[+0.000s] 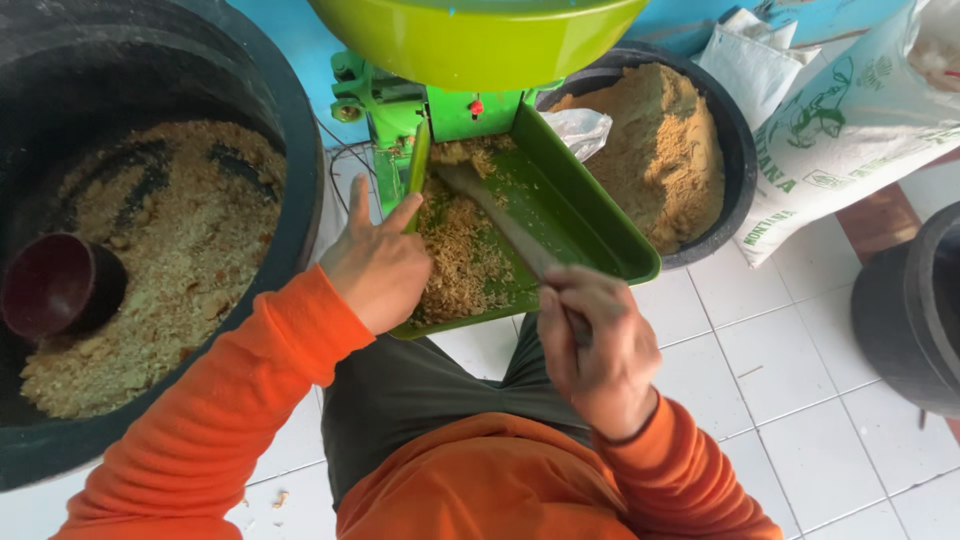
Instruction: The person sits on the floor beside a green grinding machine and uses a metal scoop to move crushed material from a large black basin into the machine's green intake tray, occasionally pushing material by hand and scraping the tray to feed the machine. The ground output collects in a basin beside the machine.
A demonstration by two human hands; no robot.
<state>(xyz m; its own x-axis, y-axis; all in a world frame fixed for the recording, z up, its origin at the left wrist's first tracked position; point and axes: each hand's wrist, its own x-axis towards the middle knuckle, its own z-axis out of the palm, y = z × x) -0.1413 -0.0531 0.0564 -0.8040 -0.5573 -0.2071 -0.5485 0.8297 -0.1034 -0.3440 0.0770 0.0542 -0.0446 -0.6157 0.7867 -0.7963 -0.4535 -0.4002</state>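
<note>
- The left hand (pixel 378 265) is open, and its back faces the camera.
- Its index finger and thumb point up and spread apart; the other fingers curl forward and down.
- The left arm comes from the lower left in an orange sleeve, bent at the wrist.
- The right hand (pixel 598 345) is closed in a fist around a thin handle.
- The right forearm, also in orange, comes from the lower right.

The green plastic tray (pixel 590 225) sits below the lime-green hopper bowl (pixel 480 40) — crumbly meal (pixel 460 255) in it. Left stands a big black tub (pixel 290 110) holding a dark red scoop (pixel 55 285); behind-right, another black tub (pixel 735 140), white sacks (pixel 850 120) beside it.
</note>
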